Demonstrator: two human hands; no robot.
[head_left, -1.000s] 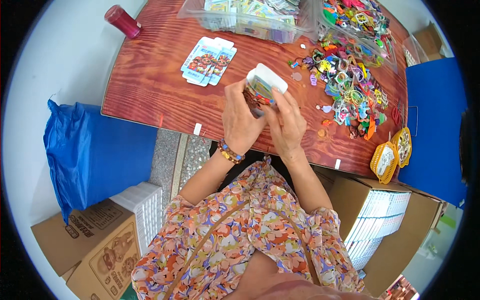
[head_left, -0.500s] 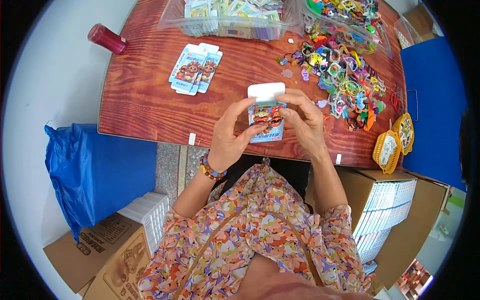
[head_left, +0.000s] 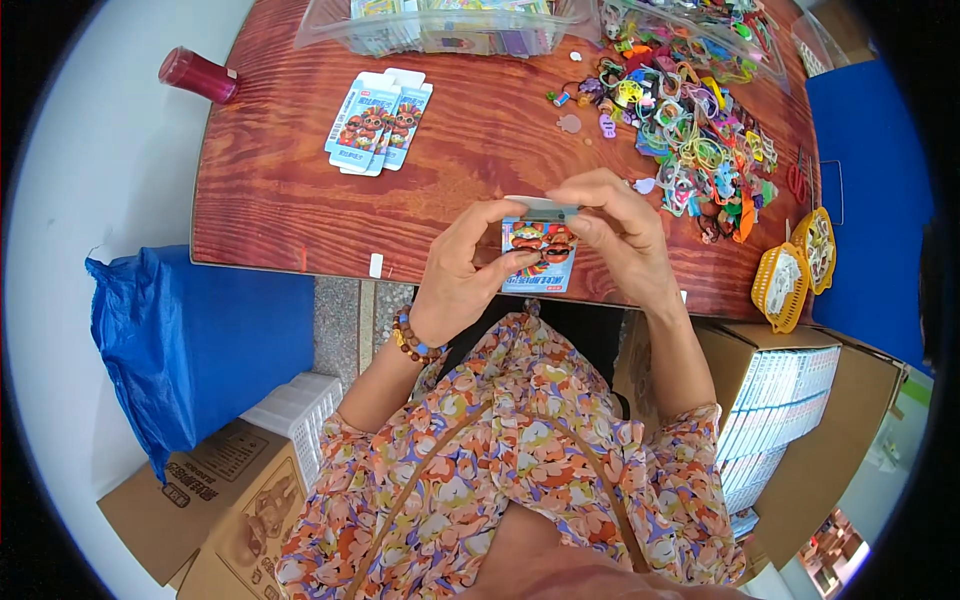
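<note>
A small light-blue carton with red cartoon figures (head_left: 545,272) is held between my two hands above the table's front edge. My left hand (head_left: 462,270) grips its left side, thumb across the printed front and index finger at the top corner. At the top right, the fingers of my right hand (head_left: 622,240) pinch the flap, which is bent over toward the opening. Whether anything lies inside the carton is hidden. Several flat cartons of the same print (head_left: 365,125) lie overlapping on the table to the left.
A heap of colourful bands and charms (head_left: 690,140) spreads at the right, beside yellow baskets (head_left: 778,290) and red scissors (head_left: 797,180). A clear bin of packets (head_left: 560,35) stands at the back, a dark red cup (head_left: 200,75) far left. An open box of packed cartons (head_left: 775,410) sits lower right.
The carton's white top flap stood upright before; now it is folded down, with my right fingers on it. The view has shifted slightly, and both hands still hold the carton.
</note>
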